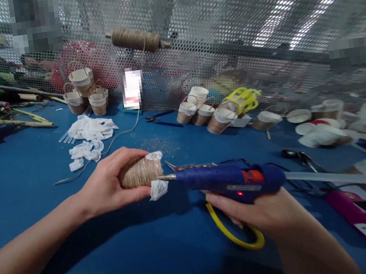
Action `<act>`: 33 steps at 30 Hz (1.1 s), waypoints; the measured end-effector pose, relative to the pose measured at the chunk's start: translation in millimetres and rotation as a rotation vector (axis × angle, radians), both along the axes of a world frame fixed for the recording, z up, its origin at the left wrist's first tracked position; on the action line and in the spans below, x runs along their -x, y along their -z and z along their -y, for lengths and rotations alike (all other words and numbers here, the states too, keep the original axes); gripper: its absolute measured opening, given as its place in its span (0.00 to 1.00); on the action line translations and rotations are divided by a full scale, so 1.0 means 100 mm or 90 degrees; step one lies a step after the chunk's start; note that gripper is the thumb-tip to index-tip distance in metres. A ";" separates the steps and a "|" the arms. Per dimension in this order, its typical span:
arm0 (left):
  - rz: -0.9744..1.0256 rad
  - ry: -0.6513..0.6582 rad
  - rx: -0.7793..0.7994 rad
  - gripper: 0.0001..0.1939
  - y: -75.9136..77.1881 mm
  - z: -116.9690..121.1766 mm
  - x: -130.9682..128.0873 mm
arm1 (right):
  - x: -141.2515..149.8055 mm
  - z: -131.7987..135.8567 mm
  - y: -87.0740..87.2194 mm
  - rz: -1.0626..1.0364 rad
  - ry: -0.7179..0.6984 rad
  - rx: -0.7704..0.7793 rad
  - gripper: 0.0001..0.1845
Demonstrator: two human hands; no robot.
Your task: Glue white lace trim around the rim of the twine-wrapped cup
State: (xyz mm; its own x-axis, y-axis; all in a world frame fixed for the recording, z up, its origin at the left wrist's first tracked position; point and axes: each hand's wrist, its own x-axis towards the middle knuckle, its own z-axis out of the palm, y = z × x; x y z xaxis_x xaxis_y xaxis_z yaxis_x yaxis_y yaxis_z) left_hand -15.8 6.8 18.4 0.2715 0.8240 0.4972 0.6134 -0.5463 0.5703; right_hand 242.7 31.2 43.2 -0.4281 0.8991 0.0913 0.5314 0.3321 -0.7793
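My left hand (108,182) is closed round a small twine-wrapped cup (137,172) lying on its side above the table. Strips of white lace (159,189) are at its right end. My right hand (250,211) grips a blue glue gun (222,179), its red light on and a clear glue stick (336,177) running out of the back. The gun's metal nozzle meets the cup's edge by the lace; whether they touch, I cannot tell. Scissors with a yellow handle (228,234) show beneath the right hand and gun, partly hidden.
White lace pieces (90,129) lie on the blue table (93,247) at left. Twine-covered baskets (99,103) stand behind, with more cups (221,118) at right. Pliers (164,120) lie near the mesh screen (210,39), which carries a twine spool (136,39). A purple power strip (359,219) sits at right.
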 end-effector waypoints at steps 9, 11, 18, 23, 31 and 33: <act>-0.059 0.031 -0.031 0.22 0.00 0.03 -0.02 | 0.10 0.07 -0.13 -0.024 0.053 0.051 0.16; -0.063 0.033 -0.031 0.23 0.01 0.03 -0.01 | 0.09 0.07 -0.12 -0.016 0.048 0.057 0.19; -0.044 0.025 -0.020 0.22 0.02 0.00 -0.01 | 0.10 0.06 -0.12 -0.008 0.060 0.094 0.15; -0.003 -0.002 0.013 0.23 0.03 -0.02 0.00 | 0.11 0.07 -0.11 -0.007 0.048 0.110 0.15; 0.055 -0.013 0.054 0.23 0.04 -0.03 0.00 | 0.11 0.08 -0.13 -0.006 0.048 0.125 0.15; 0.057 -0.009 0.050 0.23 0.03 -0.03 0.00 | 0.12 0.09 -0.14 -0.022 0.051 0.134 0.13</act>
